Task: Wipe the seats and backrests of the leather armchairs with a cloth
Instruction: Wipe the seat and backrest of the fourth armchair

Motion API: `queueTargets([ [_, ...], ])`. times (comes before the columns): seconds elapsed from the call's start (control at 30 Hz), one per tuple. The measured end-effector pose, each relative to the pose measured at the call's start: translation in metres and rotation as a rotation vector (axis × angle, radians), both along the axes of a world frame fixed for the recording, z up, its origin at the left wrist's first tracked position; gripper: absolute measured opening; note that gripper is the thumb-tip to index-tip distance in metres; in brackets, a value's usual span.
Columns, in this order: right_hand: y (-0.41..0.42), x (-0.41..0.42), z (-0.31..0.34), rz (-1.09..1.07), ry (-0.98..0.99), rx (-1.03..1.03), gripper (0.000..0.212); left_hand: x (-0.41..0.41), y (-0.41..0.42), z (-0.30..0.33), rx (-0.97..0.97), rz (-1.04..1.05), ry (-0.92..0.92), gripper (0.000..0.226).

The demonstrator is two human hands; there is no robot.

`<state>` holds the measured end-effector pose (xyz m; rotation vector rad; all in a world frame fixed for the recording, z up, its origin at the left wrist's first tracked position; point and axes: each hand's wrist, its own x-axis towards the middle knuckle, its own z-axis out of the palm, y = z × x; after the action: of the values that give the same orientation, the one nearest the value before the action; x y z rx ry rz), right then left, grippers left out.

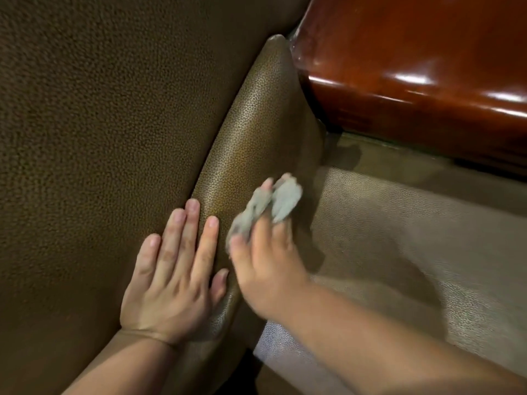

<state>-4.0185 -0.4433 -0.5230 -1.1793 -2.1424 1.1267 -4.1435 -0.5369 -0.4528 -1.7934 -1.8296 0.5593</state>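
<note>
Left hand (171,275) lay flat, fingers straight, on brown leather armchair (99,124). Right hand (265,269) gripped crumpled grey cloth (268,206) against cushion edge.

Brown leather armchair (94,132), left hand (174,269) flat on it, pale floor (399,252)

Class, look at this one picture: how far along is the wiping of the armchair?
Done: nothing here proves any part finished. In hand: the right hand grips a grey cloth against the rounded leather cushion edge, blurred mid-stroke; the left hand lies flat, steadying the backrest. Left: cannot tell; the paler seat looks untouched.
</note>
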Motion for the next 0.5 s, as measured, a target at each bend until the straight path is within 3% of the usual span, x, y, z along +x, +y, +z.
queueTargets([
  [0.07,0.017,0.003,-0.016,-0.020,0.067,-0.037,0.064,0.000,0.000,0.000,0.007,-0.003,0.006,0.078],
  [0.17,0.084,0.002,-0.064,-0.335,0.031,-0.189,0.053,0.000,0.003,-0.001,0.008,-0.010,0.016,0.078],
  [0.23,0.103,-0.004,-0.045,-0.530,-0.042,-0.314,0.052,0.000,0.002,-0.001,-0.001,-0.002,0.013,0.078],
  [0.27,0.096,-0.008,-0.023,-0.486,-0.047,-0.381,0.053,0.000,0.002,-0.001,-0.007,-0.002,0.006,0.077],
  [0.37,0.027,-0.023,0.028,-0.195,0.098,-0.087,0.059,0.000,0.001,-0.001,0.005,-0.019,-0.009,0.068],
  [0.4,0.009,-0.024,0.038,-0.091,0.131,-0.138,0.068,0.001,0.001,-0.001,0.015,-0.025,-0.011,0.064],
  [0.5,0.010,-0.011,0.012,-0.050,0.137,-0.105,0.074,-0.001,0.001,0.001,0.017,-0.020,0.000,0.071],
])
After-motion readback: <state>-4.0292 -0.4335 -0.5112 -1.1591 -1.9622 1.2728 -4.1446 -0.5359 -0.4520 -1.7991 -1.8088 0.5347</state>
